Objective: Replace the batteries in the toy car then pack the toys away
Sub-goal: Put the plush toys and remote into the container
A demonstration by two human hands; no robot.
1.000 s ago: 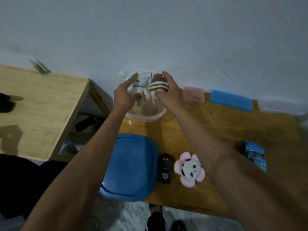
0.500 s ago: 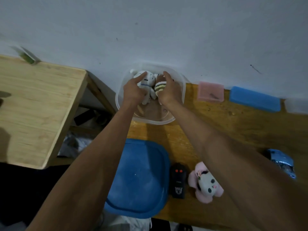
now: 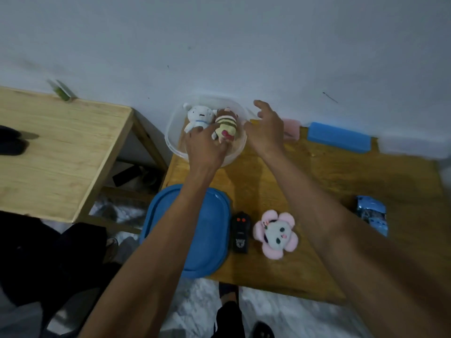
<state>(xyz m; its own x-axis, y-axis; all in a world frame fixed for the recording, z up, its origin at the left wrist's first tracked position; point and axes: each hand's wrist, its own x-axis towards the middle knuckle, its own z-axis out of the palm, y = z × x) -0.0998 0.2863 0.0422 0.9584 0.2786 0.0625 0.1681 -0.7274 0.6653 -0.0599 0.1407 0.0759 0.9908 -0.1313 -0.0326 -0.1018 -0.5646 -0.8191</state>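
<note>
Clear plastic tub (image 3: 175,142) holding two plush toys, left hand (image 3: 203,148) reaching in, fingers (image 3: 219,148) curling against the striped plush (image 3: 225,124), right hand (image 3: 264,130) hovering beside the rim, fingers spreading open, empty

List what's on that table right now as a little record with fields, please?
container: clear tub at the table's far edge, by the wall
inside it: white plush and striped plush
left hand: resting on the plushes in the tub
right hand: open, empty, beside the tub
lid: blue lid, off, near edge
still out: black remote, pink flower plush, blue toy car
</note>
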